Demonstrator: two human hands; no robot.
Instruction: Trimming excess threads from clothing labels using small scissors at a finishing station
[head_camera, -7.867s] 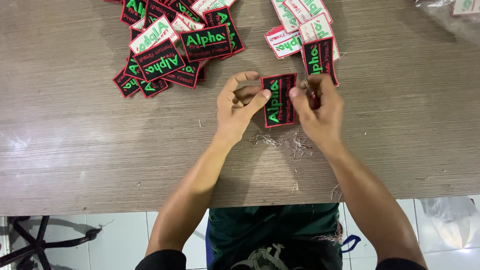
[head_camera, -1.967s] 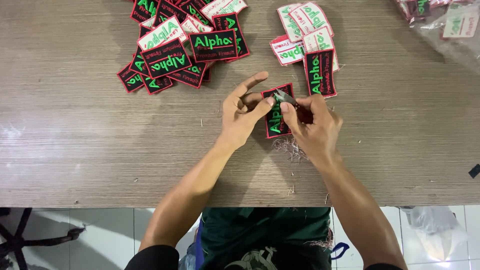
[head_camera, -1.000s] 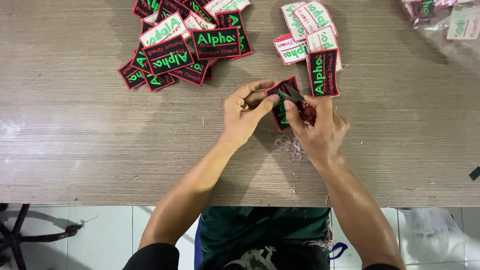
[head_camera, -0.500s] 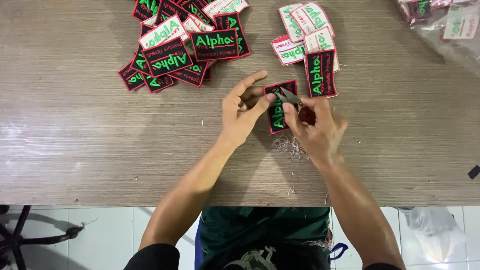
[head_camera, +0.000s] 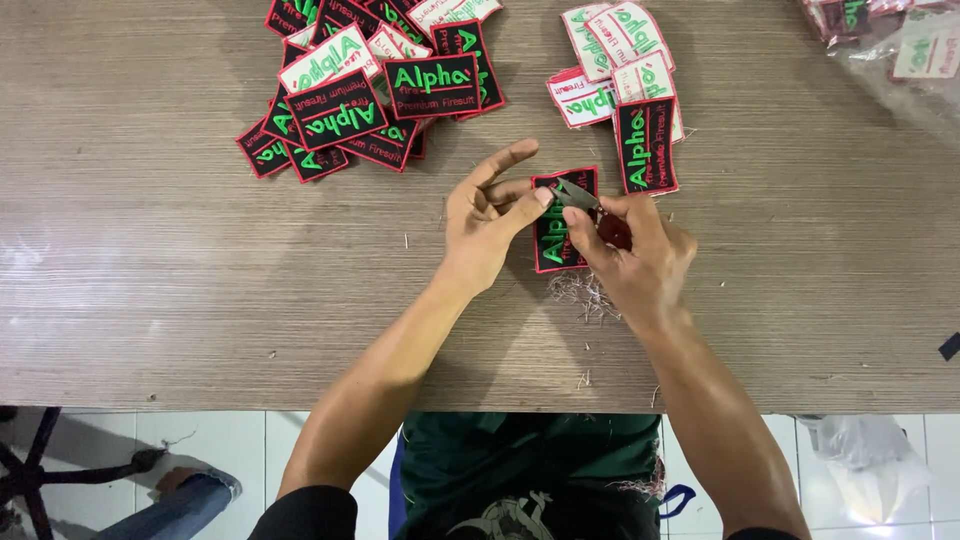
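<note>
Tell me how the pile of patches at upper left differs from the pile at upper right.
The left pile is larger and spread loosely, mostly black faces up with green lettering; the right pile is smaller and tighter, mostly pale backs up with one black patch on its near edge. The right pile lies nearer the patch between the left hand and right hand. Both hold rectangular, red-edged patches.

My arms are bare from the hands up to short black sleeves at the shoulders. My left hand (head_camera: 485, 225) and right hand (head_camera: 635, 255) wear no gloves. Dark green cloth covers my lap.
</note>
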